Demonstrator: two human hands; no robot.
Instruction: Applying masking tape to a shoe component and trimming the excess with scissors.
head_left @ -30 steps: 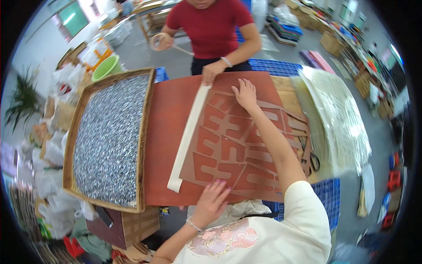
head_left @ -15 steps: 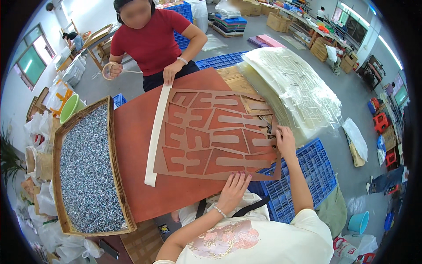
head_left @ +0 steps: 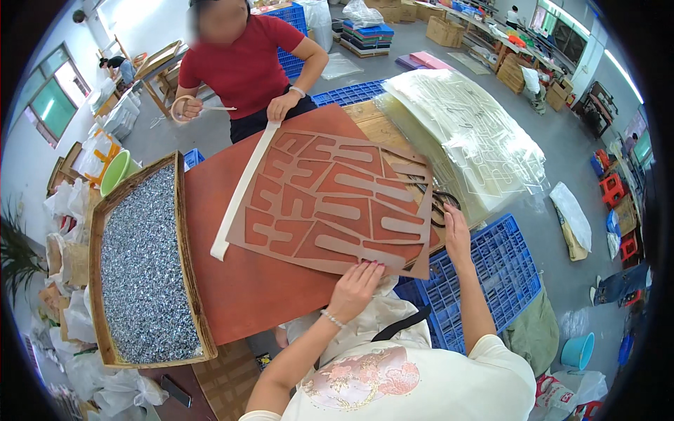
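A brown sheet with rows of cut-out shapes [head_left: 295, 261] lies slightly turned on a reddish-brown board [head_left: 246, 298]. My left hand [head_left: 357, 286] rests on its near edge, fingers stretched flat. My right hand [head_left: 457, 230] is off the sheet's right edge, fingers extended beside the black handles of a pair of scissors [head_left: 439, 208]. Whether the fingertips touch the handles is unclear; the blades are partly hidden by the sheet. A pale tape strip [head_left: 244, 189] runs along the sheet's left side. Its far end is pressed by a co-worker's hand [head_left: 283, 105].
The co-worker's other hand holds a tape roll [head_left: 180, 109]. A wooden tray [head_left: 184, 231] of glittering small pieces stands left of the board. To the right, clear cut-out sheets [head_left: 467, 133] are stacked, with a blue plastic crate [head_left: 484, 274] below them.
The brown sheet has turned and shifted left, baring the scissors handles. My right hand has let go of its edge. My left hand moved slightly left; the strip's near end swung left and away.
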